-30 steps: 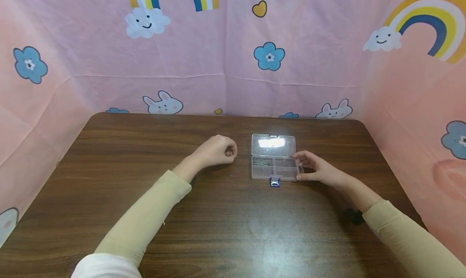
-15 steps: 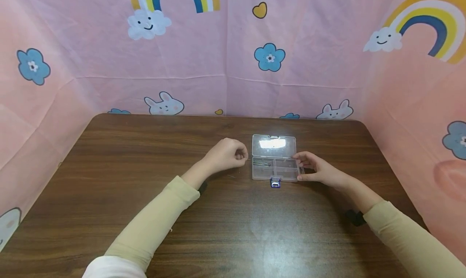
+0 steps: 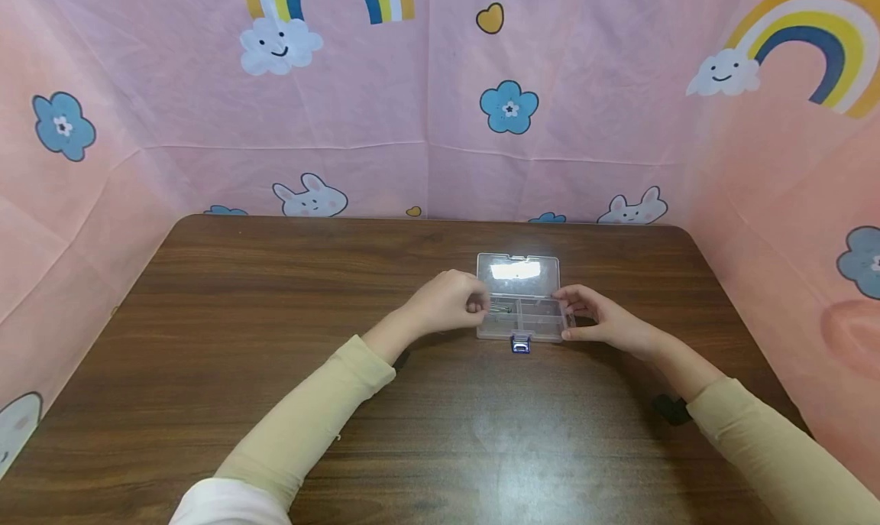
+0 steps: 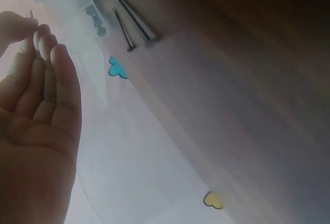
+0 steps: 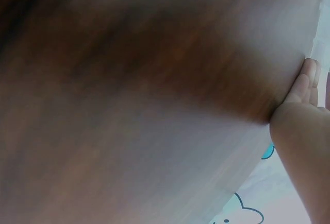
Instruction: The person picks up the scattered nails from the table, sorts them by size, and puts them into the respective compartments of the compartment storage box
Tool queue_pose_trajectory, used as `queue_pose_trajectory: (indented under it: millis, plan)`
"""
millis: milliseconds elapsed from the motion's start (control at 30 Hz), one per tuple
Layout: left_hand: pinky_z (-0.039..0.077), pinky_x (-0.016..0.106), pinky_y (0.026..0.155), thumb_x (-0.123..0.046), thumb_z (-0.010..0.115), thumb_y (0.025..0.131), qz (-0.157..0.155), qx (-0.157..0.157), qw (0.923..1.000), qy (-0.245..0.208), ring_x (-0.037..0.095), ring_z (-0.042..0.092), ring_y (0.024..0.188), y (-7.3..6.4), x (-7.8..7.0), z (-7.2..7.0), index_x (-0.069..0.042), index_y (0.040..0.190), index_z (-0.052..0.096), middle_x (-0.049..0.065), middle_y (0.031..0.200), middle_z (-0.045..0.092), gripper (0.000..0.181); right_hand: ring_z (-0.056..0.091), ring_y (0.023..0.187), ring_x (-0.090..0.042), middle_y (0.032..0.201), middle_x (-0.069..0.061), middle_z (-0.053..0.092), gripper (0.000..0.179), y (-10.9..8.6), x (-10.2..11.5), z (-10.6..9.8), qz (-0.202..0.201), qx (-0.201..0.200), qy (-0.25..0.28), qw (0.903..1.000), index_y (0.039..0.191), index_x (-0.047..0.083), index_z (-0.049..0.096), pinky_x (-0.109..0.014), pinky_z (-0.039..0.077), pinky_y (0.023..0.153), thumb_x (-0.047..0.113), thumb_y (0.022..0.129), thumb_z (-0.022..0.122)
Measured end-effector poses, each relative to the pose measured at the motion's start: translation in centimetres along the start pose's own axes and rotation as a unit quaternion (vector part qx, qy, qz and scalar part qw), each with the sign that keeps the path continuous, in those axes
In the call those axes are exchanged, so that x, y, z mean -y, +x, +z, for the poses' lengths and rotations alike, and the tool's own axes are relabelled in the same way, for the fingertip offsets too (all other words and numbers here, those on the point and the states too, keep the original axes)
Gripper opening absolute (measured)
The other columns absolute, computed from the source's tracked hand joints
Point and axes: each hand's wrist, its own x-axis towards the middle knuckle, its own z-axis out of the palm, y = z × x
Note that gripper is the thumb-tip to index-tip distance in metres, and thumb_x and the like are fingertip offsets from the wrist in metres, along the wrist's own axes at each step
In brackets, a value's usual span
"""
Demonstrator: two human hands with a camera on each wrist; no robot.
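A clear plastic divided box [image 3: 543, 325] lies on the table with its lid [image 3: 505, 286] folded back and its blue latch [image 3: 521, 344] towards me. Several thin nails [image 3: 500, 309] lie in its back left compartment. My left hand [image 3: 447, 302] is at the box's left edge, thumb and forefinger pinching a small nail [image 4: 31, 14] whose end pokes up in the left wrist view. Two loose nails [image 4: 135, 18] rest on the table there; the hand hides them in the head view. My right hand [image 3: 593, 316] grips the box's right end between thumb and fingers.
The brown wood-grain table [image 3: 440, 448] has rounded far corners. A pink printed cloth [image 3: 357, 112] hangs behind it and along both sides. Light glares on the open lid and the table's near part.
My left hand has moved right, from the loose nails on the table to the box's left edge, carrying the pinched nail. My right hand stays on the box.
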Motion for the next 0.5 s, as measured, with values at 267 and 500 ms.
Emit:
queue_pose_trajectory:
  millis: [267,500]
  plan:
    - [0.046,0.018,0.066,-0.007,0.072,0.093,0.013,0.018,0.9993,0.032,0.006,0.054,0.073,0.5,-0.7,0.5,-0.015,0.086,0.074,-0.006,0.079,0.064,0.01,0.05,0.126,-0.027,0.137,-0.018,0.053,0.061,0.0,0.1,0.0,0.001,-0.002,-0.004,1.0,0.151,0.002,0.046,-0.011,0.042,0.104,0.012,0.098,0.076]
    - [0.049,0.02,0.069,-0.011,0.075,0.096,0.018,0.026,0.9982,0.051,0.007,0.056,0.074,0.6,-1.1,0.6,-0.014,0.091,0.078,-0.004,0.085,0.072,0.007,0.051,0.125,-0.026,0.136,-0.017,0.053,0.062,-0.1,0.2,0.0,0.004,-0.002,-0.001,1.0,0.151,0.002,0.046,-0.011,0.043,0.104,0.011,0.098,0.076]
